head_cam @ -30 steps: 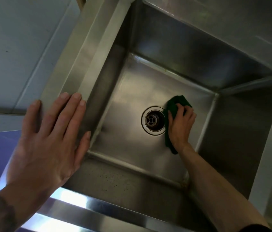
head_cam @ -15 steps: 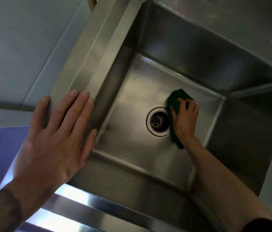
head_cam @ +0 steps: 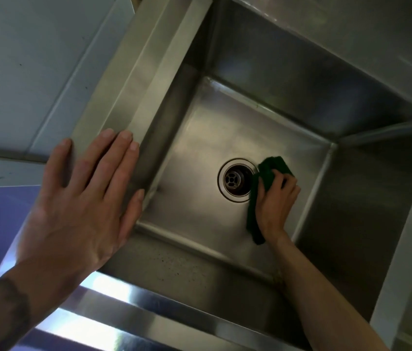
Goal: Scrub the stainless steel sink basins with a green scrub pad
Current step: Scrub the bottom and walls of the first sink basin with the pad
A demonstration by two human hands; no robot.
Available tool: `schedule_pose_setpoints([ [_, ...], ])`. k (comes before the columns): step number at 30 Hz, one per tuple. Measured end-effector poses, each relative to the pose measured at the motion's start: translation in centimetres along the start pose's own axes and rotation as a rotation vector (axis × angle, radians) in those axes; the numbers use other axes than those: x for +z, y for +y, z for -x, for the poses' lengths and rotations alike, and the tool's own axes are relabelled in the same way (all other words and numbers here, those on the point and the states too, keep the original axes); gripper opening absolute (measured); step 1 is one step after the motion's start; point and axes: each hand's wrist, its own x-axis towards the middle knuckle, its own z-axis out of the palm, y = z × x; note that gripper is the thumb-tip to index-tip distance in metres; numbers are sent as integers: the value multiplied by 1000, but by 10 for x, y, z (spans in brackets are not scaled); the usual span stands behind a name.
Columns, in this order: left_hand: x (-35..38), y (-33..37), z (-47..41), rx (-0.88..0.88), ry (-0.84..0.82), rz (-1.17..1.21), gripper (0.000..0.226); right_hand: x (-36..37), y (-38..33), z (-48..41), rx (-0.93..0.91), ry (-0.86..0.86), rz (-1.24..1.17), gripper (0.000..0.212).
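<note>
My right hand [head_cam: 274,202] grips the green scrub pad [head_cam: 273,165] just right of the drain [head_cam: 235,180]; left hand [head_cam: 78,198] flat on sink rim [head_cam: 144,59].

- Your left hand [head_cam: 78,203] lies flat on the left rim [head_cam: 149,79] of the basin [head_cam: 301,79], at its near left corner, with the fingers pointing away from you.
- The drain [head_cam: 235,180] sits in the middle of the basin floor.
- The scrub pad [head_cam: 267,171] lies on that floor just right of the drain, touching its ring.
- Your right hand [head_cam: 276,203] is on top of the pad and grips it. Its forearm reaches in over the near right corner.
- A wall panel [head_cam: 35,59] stands left of the rim.
- The front ledge [head_cam: 149,317] runs nearest you.
</note>
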Motion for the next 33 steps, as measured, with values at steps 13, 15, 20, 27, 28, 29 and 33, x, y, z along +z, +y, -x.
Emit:
schedule_pose_setpoints([
  [13,-30,13,-15,25,24,44,76,9,-57,-40,-127,-24,-5,42],
  [15,-17,9,-11,4,31,64,78,11,-62,-28,-352,-97,14,41],
  [20,21,-11,7,-36,-30,97,86,4,-32,-57,-384,-73,59,40],
  [27,21,-15,10,-41,-64,110,86,-7,-24,-101,443,189,-34,47],
  [28,14,-12,6,-41,-62,122,84,-7,-35,-112,469,193,-47,49],
  [29,7,-8,3,-42,-62,128,82,-5,-48,-121,460,178,-54,50],
  [33,-27,9,-13,-41,-78,198,72,10,-92,-122,54,27,-29,50],
])
